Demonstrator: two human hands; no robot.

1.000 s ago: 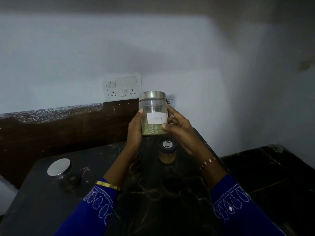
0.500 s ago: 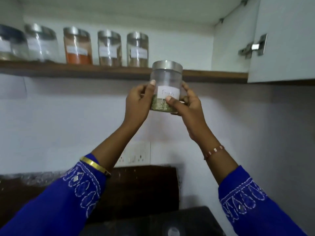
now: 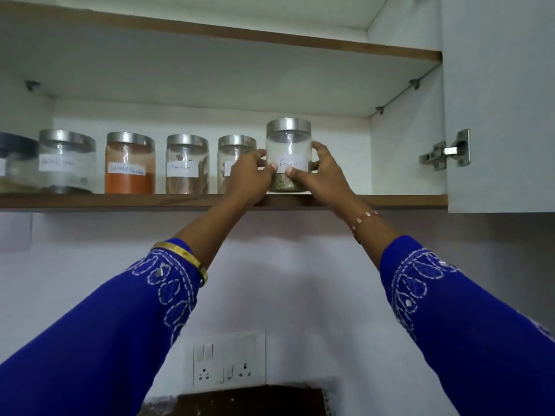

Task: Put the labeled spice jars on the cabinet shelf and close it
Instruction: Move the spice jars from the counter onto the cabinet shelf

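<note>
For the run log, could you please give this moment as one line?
step: shelving | jar: on shelf | left hand, right hand: gripping it | door: open

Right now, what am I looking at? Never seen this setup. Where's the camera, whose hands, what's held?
There is no machine: a person wears one wide-angle camera on the head, so the picture looks up along both blue-sleeved arms. The left hand and right hand hold a steel-lidded glass jar with a white label, at the front edge of the cabinet shelf. Whether it rests there already is hard to tell. To its left stands a row of labeled jars, among them an orange powder jar. The cabinet door on the right is open.
</note>
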